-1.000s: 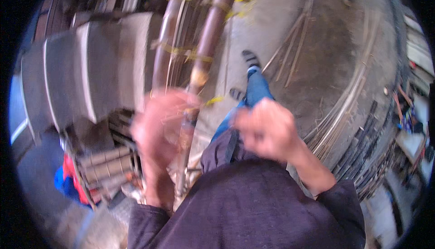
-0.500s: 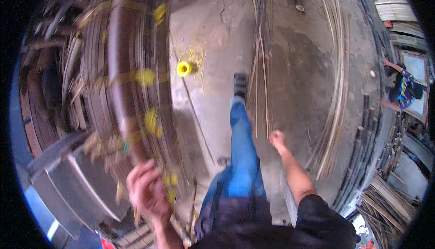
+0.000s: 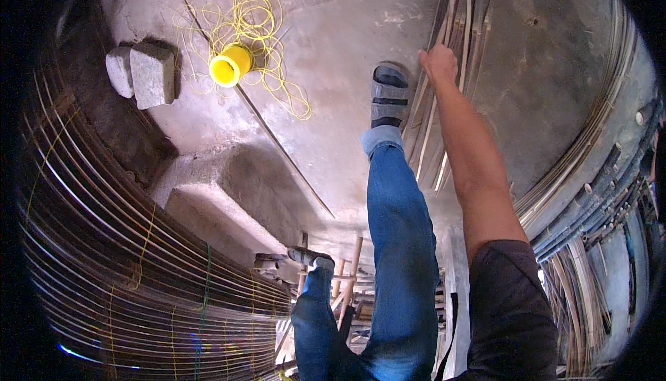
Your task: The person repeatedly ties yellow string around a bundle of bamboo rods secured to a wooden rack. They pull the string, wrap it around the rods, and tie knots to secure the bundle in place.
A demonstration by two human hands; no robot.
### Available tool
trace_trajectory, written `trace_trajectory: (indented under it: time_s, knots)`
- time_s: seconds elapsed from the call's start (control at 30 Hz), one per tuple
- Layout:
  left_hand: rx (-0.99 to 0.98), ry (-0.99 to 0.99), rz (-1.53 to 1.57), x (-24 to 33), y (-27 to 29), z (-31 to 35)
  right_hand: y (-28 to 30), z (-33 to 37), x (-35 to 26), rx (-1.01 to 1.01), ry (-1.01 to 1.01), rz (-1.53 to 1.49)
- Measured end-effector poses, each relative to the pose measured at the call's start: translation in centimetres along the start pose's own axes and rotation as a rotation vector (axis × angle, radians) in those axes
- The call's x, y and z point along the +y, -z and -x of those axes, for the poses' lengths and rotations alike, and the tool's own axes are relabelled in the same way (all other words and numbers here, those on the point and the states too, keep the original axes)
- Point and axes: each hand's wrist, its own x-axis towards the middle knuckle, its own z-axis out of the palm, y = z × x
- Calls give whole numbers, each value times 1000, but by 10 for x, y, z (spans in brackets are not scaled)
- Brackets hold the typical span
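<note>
My right hand [image 3: 440,65] is stretched forward with its fingers curled in. It appears over a bundle of long thin strips [image 3: 460,17], like split bamboo, on the floor; whether it touches them I cannot tell, and nothing shows in its grip. My left hand is outside the picture. Close by at the lower left is a broad stack of dark slats with pale edges [image 3: 139,284], bound with yellow and green cord. One sandalled foot [image 3: 390,97] is forward beside the strips, the other [image 3: 311,257] behind.
A yellow spool [image 3: 231,65] sits on the concrete floor amid loose yellow cord [image 3: 258,8]. A thin rod [image 3: 281,142] lies near it. Two grey blocks [image 3: 152,74] and a concrete ledge [image 3: 229,201] are at left. More long strips [image 3: 590,131] curve along the right, beside dark poles [image 3: 590,187].
My left hand, seen by a long brown pole-like piece, has left the picture. My right arm has swung forward. The view has turned, and the yellow spool looks nearer.
</note>
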Motion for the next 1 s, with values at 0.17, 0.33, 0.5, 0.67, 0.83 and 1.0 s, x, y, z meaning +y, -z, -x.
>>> trace_trajectory:
  time_s: [0.17,0.33,0.5,0.67,0.83,1.0]
  knots:
    - [-4,-58,6,-7,10,-8,-34,85,77,132,140,-27]
    - [85,-101,-123,-63,50,35,26,329,112,140,62,-560]
    - [-71,-213,371,-72,70,40,151,454,117,353,-38,-613]
    - [-675,-665,1261,-60,66,172,344,458,29,635,298,-742]
    - [-1679,-235,1856,-64,75,333,540,515,-74,697,543,-1062]
    - [-570,-294,1775,-165,119,237,525,660,-147,927,1117,-1030]
